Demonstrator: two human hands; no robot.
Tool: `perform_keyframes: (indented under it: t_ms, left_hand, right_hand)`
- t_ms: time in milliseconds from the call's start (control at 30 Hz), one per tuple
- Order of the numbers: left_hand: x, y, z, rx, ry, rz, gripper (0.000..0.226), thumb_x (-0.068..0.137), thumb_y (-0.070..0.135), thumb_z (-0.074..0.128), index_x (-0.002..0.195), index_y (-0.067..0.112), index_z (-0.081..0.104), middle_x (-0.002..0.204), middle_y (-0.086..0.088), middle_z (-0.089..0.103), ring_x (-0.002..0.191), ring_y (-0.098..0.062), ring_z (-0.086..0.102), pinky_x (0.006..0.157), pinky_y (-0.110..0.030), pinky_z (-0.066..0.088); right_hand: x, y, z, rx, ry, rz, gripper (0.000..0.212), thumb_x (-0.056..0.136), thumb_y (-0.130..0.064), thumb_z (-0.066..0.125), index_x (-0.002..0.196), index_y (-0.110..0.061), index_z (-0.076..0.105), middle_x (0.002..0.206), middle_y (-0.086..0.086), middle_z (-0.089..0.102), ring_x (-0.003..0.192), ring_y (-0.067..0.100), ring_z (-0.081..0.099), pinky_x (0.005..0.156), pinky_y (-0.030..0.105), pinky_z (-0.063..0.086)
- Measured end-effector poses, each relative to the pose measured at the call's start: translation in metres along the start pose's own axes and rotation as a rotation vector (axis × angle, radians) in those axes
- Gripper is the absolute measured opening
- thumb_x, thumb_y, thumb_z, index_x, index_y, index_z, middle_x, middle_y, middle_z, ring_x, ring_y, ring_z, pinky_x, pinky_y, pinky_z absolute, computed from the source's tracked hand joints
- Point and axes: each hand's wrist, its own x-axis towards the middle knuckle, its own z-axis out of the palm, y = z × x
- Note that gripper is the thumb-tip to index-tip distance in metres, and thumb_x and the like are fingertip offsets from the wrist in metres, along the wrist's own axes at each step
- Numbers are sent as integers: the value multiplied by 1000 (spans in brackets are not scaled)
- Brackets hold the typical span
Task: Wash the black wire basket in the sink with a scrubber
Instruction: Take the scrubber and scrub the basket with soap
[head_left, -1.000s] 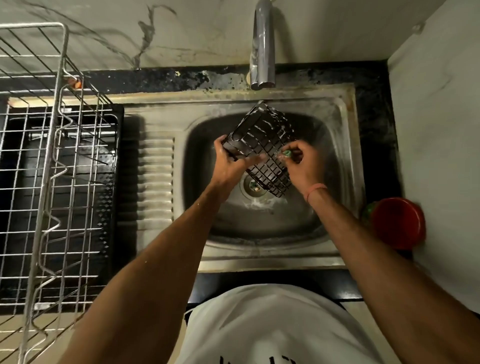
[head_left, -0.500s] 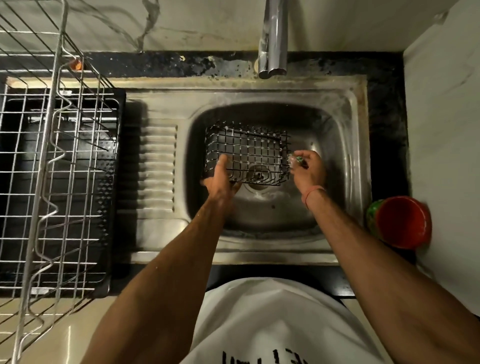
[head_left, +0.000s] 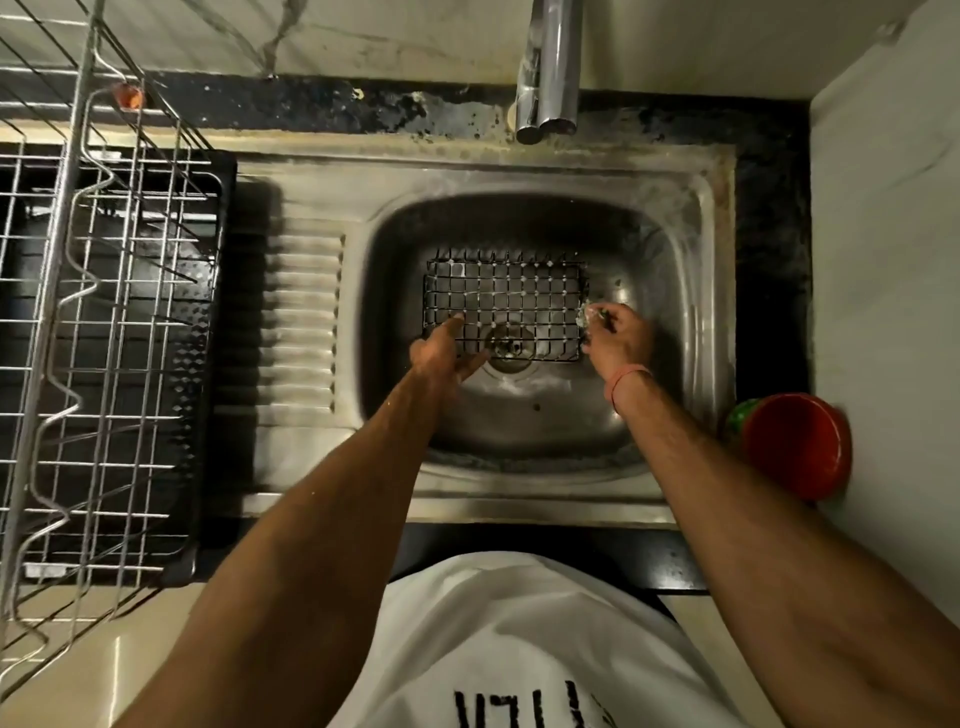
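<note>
The black wire basket (head_left: 506, 304) lies flat on the bottom of the steel sink (head_left: 670, 249), over the drain, dotted with soap foam. My left hand (head_left: 447, 353) reaches to its near-left edge with straight fingers that touch the wires. At the basket's right side my right hand (head_left: 615, 335) pinches a small foamy scrubber (head_left: 589, 314) against the wire frame. The scrubber is mostly hidden by my fingers.
The tap spout (head_left: 548, 73) hangs over the sink's far rim, with no water seen running. A wire dish rack (head_left: 104, 322) on a black tray fills the left counter. A red bowl (head_left: 795, 444) sits at the right by the wall.
The basket went from tilted and held up in both hands to lying flat on the sink floor. My left hand let go of it and now touches its edge.
</note>
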Motion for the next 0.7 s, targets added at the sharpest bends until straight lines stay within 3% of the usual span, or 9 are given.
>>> perform_keyframes:
  t_ms: [67, 133, 200, 267, 333, 500, 633, 700]
  left_hand:
    - [-6, 5, 6, 134, 40, 19, 60, 96, 32, 81, 144, 6, 55, 126, -23, 69, 97, -35, 78, 74, -43, 68]
    - [-11, 7, 9, 359, 187, 98, 78, 95, 38, 81, 155, 8, 41, 140, -19, 60, 118, -35, 67, 92, -43, 63]
    - [-15, 7, 11, 704, 330, 382, 104, 90, 48, 84, 166, 10, 23, 162, -18, 39, 145, -39, 46, 113, -47, 49]
    - [-17, 11, 12, 1023, 267, 665, 124, 80, 58, 89, 170, 16, 16, 173, -16, 22, 157, -38, 27, 126, -53, 33]
    - [-13, 18, 15, 1213, 139, 737, 144, 67, 65, 94, 172, 22, 4, 178, -14, 7, 162, -38, 14, 130, -57, 24]
    - [2, 17, 34, 1253, 84, 655, 179, 45, 71, 97, 167, 26, -25, 177, -15, -20, 164, -41, -6, 132, -61, 13]
    - [19, 14, 31, 1251, 78, 636, 176, 52, 62, 102, 164, 33, -30, 177, -17, -17, 163, -45, -2, 130, -62, 16]
    - [25, 14, 28, 1270, 79, 671, 163, 67, 44, 101, 165, 34, -28, 177, -17, -13, 162, -48, 6, 128, -61, 21]
  right_hand:
    - [-3, -1, -3, -26, 10, -25, 18, 101, -20, 71, 118, -16, 75, 110, -3, 73, 101, 11, 68, 86, 25, 62]
    - [-4, -3, -5, -32, 49, -31, 21, 99, -21, 73, 119, -15, 76, 110, -2, 74, 98, 9, 67, 70, 9, 54]
    - [-2, -4, -5, -5, 80, -53, 22, 97, -22, 76, 118, -16, 76, 107, -5, 74, 101, 12, 70, 73, 13, 56]
    - [0, -7, -3, 6, 89, -102, 21, 93, -22, 80, 114, -18, 78, 101, -11, 73, 98, 7, 71, 81, 24, 62]
    - [4, -11, 3, -42, 117, -190, 20, 91, -20, 82, 111, -20, 79, 98, -15, 72, 92, 0, 68, 83, 25, 62]
    - [26, -19, 26, -275, 205, -438, 16, 90, -30, 83, 106, -29, 81, 107, -8, 72, 93, 4, 67, 75, 15, 54]
    - [25, -25, 60, -409, 182, -531, 9, 89, -30, 81, 98, -29, 82, 102, -8, 71, 89, 8, 65, 77, 28, 58]
    - [5, -25, 84, -490, 91, -673, 8, 91, -25, 78, 97, -28, 83, 99, -6, 74, 87, 11, 66, 75, 28, 54]
